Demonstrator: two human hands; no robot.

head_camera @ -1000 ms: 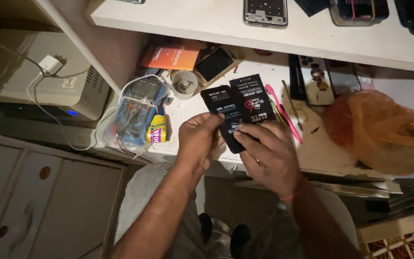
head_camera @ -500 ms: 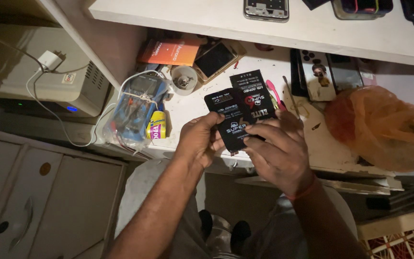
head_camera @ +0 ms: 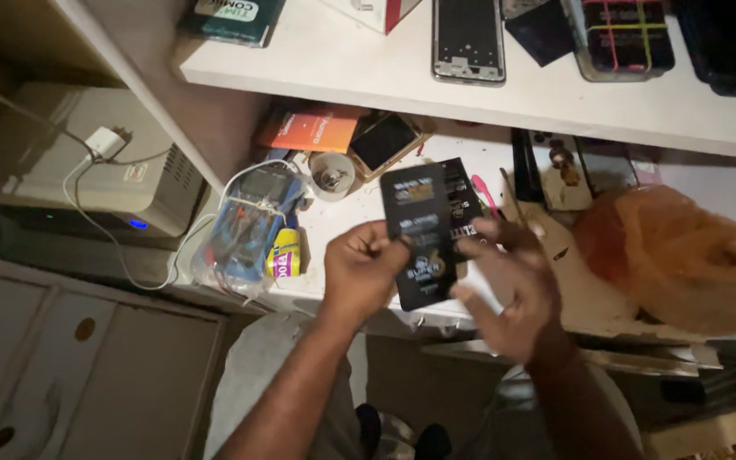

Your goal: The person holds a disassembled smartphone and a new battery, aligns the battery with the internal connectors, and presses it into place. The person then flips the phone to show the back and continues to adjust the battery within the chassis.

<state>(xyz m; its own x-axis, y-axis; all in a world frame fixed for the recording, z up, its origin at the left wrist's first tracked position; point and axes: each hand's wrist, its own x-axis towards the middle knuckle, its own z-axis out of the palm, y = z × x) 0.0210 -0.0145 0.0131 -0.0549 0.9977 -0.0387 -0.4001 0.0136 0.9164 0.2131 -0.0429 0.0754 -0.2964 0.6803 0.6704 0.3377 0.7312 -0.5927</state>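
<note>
My left hand (head_camera: 361,271) pinches the left edge of a flat black packet (head_camera: 424,234) with pale printing, held upright over the white desk (head_camera: 347,221). A second black packet (head_camera: 462,204) sits right behind it, overlapping and offset to the right. My right hand (head_camera: 508,285) is blurred, fingers spread, its fingertips touching the right edge of the packets. Both forearms rise from the bottom of the view.
An orange plastic bag (head_camera: 683,255) lies at the right. A clear bag of cables and a yellow tube (head_camera: 253,234) sit at the left, with a tape roll (head_camera: 331,175), an orange box (head_camera: 313,132) and phone parts behind. The shelf (head_camera: 487,94) above carries phones.
The two packets have slid together from a fanned spread into a near stack. My right hand has loosened and opened its fingers. The view has shifted slightly.
</note>
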